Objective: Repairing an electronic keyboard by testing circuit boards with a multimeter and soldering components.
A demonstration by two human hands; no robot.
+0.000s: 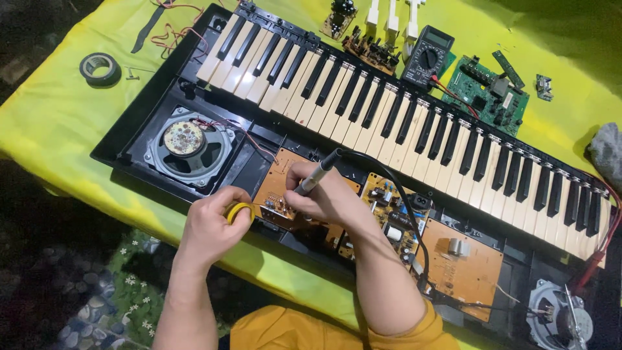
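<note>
Opened keyboard case point(139, 123) housing speaker point(186, 144) and brown circuit board point(280, 181). Right hand point(321, 194) closed on soldering iron point(315, 176), tip hidden; left hand point(210, 227) pinching yellow solder spool point(240, 210). Second speaker point(558, 317) cut off.

Bright, even overhead light; sharp centre; dark, murky left edge and corners.

Glossy plastic keys point(363, 110), shiny yellow cloth point(58, 110)

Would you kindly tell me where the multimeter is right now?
In the head view the multimeter lies on the yellow cloth beyond the keyboard's keys, upper centre-right, just left of the green circuit board.
</note>
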